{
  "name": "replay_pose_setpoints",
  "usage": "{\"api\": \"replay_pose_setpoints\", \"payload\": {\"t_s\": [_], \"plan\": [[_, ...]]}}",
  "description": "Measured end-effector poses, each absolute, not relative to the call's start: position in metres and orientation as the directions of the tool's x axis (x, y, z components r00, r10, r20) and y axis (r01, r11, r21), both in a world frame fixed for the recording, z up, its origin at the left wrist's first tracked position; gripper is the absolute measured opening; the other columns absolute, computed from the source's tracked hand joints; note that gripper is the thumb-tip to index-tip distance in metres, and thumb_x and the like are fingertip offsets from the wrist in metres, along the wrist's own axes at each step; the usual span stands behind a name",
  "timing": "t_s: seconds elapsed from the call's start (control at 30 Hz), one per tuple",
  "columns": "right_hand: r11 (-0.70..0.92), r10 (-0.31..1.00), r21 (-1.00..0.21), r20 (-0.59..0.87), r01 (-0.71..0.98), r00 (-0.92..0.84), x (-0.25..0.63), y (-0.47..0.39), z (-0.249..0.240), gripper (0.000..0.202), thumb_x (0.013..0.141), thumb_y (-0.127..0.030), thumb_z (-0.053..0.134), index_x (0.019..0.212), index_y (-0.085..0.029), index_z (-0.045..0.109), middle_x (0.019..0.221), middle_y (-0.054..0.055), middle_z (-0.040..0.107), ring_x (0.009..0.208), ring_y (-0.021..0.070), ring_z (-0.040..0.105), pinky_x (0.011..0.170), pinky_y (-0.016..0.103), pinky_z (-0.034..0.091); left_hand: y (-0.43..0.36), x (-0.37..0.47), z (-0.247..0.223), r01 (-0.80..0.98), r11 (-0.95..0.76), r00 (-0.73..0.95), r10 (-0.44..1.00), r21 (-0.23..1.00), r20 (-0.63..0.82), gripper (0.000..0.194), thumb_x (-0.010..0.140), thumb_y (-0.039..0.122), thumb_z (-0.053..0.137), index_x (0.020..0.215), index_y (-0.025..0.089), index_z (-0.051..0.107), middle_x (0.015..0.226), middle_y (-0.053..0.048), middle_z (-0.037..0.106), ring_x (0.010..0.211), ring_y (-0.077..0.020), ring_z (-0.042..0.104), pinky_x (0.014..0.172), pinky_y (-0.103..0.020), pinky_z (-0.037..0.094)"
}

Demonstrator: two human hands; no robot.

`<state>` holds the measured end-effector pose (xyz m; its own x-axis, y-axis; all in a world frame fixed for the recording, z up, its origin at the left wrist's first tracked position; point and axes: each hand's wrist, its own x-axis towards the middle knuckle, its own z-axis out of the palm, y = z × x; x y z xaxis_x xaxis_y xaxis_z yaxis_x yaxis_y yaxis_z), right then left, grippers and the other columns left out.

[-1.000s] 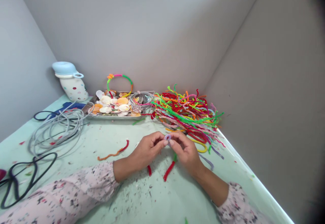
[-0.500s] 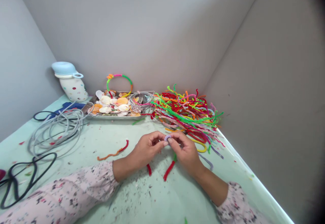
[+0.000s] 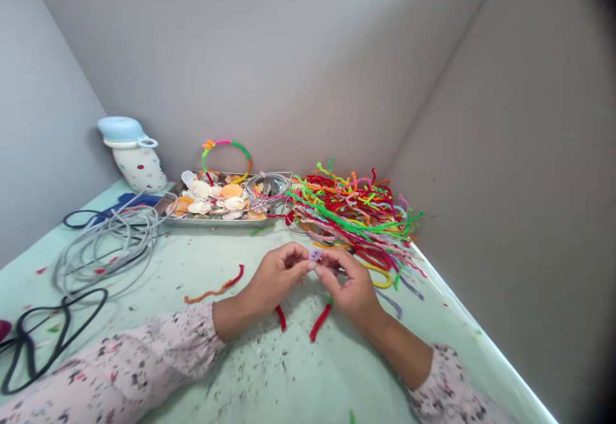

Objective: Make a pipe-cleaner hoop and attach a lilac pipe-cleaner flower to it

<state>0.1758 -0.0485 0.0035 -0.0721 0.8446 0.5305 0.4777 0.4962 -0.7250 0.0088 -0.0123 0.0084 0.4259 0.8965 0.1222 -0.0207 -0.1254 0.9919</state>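
Observation:
My left hand (image 3: 274, 281) and my right hand (image 3: 350, 287) meet fingertip to fingertip over the pale green table (image 3: 269, 373). Between them they pinch a small lilac pipe cleaner coil (image 3: 315, 255), a curled loop about a fingertip wide. Below the hands lie a red pipe cleaner piece (image 3: 320, 322) and a shorter red piece (image 3: 280, 317). A big heap of coloured pipe cleaners (image 3: 353, 212) lies just beyond my right hand.
A metal tray of seashells (image 3: 216, 203) stands at the back with a pipe cleaner hoop (image 3: 226, 154) behind it. A white and blue jug (image 3: 132, 154) stands back left. Grey cord (image 3: 106, 244) and black cord (image 3: 43, 334) lie left. An orange-red strand (image 3: 216, 288) lies nearby.
Both hands have lifted the lilac coil slightly up and away from me, and my fingers have shifted around it. Nothing else has moved.

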Motion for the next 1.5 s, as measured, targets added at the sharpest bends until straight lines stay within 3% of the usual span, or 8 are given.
{"api": "replay_pose_setpoints", "payload": {"t_s": [0.27, 0.47, 0.67, 0.83, 0.97, 1.13, 1.37, 1.5], "plan": [[0.483, 0.852, -0.748, 0.522, 0.456, -0.045, 0.179, -0.049, 0.004, 0.02, 0.088, -0.026, 0.055, 0.108, -0.023, 0.06, 0.085, 0.002, 0.059, 0.076, 0.0148, 0.056, 0.07, 0.028, 0.047, -0.01, 0.009, 0.013, -0.061, -0.086, 0.444, 0.89, 0.994, 0.104, 0.02, 0.074, 0.031, 0.068, 0.079, 0.015, 0.057, 0.071, 0.002, 0.055, 0.058, -0.0084, 0.049, 0.056, -0.022, 0.042], [0.478, 0.862, -0.739, 0.499, 0.474, -0.091, 0.179, -0.05, 0.004, 0.025, 0.09, -0.027, 0.051, 0.114, -0.024, 0.06, 0.088, 0.003, 0.062, 0.078, 0.0153, 0.058, 0.072, 0.028, 0.048, -0.012, 0.006, 0.019, -0.073, -0.06, 0.502, 0.861, 0.996, 0.088, 0.028, 0.081, 0.036, 0.061, 0.101, 0.015, 0.062, 0.077, -0.001, 0.061, 0.057, -0.009, 0.05, 0.053, -0.022, 0.038], [0.499, 0.855, -0.714, 0.498, 0.491, -0.144, 0.18, -0.05, 0.0, 0.034, 0.092, -0.025, 0.049, 0.125, -0.026, 0.056, 0.118, 0.005, 0.065, 0.104, 0.0193, 0.062, 0.089, 0.033, 0.048, -0.011, 0.007, 0.015, -0.081, 0.063, 0.543, 0.84, 0.995, -0.009, 0.026, 0.082, 0.037, 0.06, 0.091, 0.013, 0.065, 0.06, 0.003, 0.055, 0.053, -0.0079, 0.046, 0.053, -0.02, 0.034], [0.579, 0.804, -0.645, 0.553, 0.499, -0.219, 0.18, -0.05, -0.002, 0.037, 0.092, -0.021, 0.047, 0.127, -0.027, 0.055, 0.12, 0.004, 0.064, 0.103, 0.0171, 0.063, 0.089, 0.03, 0.05, -0.011, 0.008, 0.013, -0.132, 0.096, 0.509, 0.861, 0.987, -0.016, 0.021, 0.077, 0.034, 0.065, 0.083, 0.014, 0.061, 0.059, 0.005, 0.053, 0.051, -0.0068, 0.045, 0.051, -0.019, 0.035], [0.562, 0.776, -0.597, 0.621, 0.572, -0.114, 0.178, -0.051, 0.001, 0.029, 0.091, -0.021, 0.049, 0.118, -0.024, 0.059, 0.108, 0.004, 0.068, 0.095, 0.0165, 0.065, 0.084, 0.029, 0.05, -0.012, 0.009, 0.016, -0.107, 0.078, 0.463, 0.886, 0.991, -0.02, 0.018, 0.077, 0.031, 0.064, 0.078, 0.015, 0.057, 0.054, 0.005, 0.053, 0.048, -0.0073, 0.046, 0.048, -0.019, 0.036], [0.422, 0.821, -0.683, 0.566, 0.596, 0.068, 0.178, -0.049, 0.002, 0.021, 0.092, -0.026, 0.046, 0.106, -0.021, 0.061, 0.082, 0.002, 0.068, 0.071, 0.0143, 0.064, 0.068, 0.026, 0.05, -0.013, 0.01, 0.019, -0.128, 0.086, 0.414, 0.91, 0.988, -0.026, 0.023, 0.074, 0.032, 0.068, 0.081, 0.015, 0.054, 0.067, 0.003, 0.061, 0.046, -0.0059, 0.049, 0.044, -0.018, 0.036], [0.314, 0.907, -0.797, 0.412, 0.516, 0.084, 0.174, -0.051, 0.002, 0.012, 0.09, -0.03, 0.05, 0.097, -0.021, 0.055, 0.067, -0.002, 0.064, 0.057, 0.0127, 0.058, 0.056, 0.023, 0.044, -0.015, 0.01, 0.02, -0.137, 0.083, 0.458, 0.889, 0.987, -0.011, 0.024, 0.071, 0.031, 0.072, 0.081, 0.014, 0.058, 0.062, 0.005, 0.057, 0.046, -0.0048, 0.047, 0.046, -0.018, 0.037], [0.314, 0.919, -0.826, 0.388, 0.469, 0.069, 0.172, -0.051, 0.004, 0.013, 0.09, -0.032, 0.05, 0.092, -0.021, 0.057, 0.073, 0.0, 0.061, 0.06, 0.0124, 0.056, 0.057, 0.023, 0.044, -0.014, 0.01, 0.019, -0.107, 0.117, 0.491, 0.87, 0.987, -0.05, 0.026, 0.069, 0.032, 0.074, 0.078, 0.014, 0.058, 0.059, 0.005, 0.056, 0.045, -0.0043, 0.046, 0.045, -0.017, 0.034]]}}
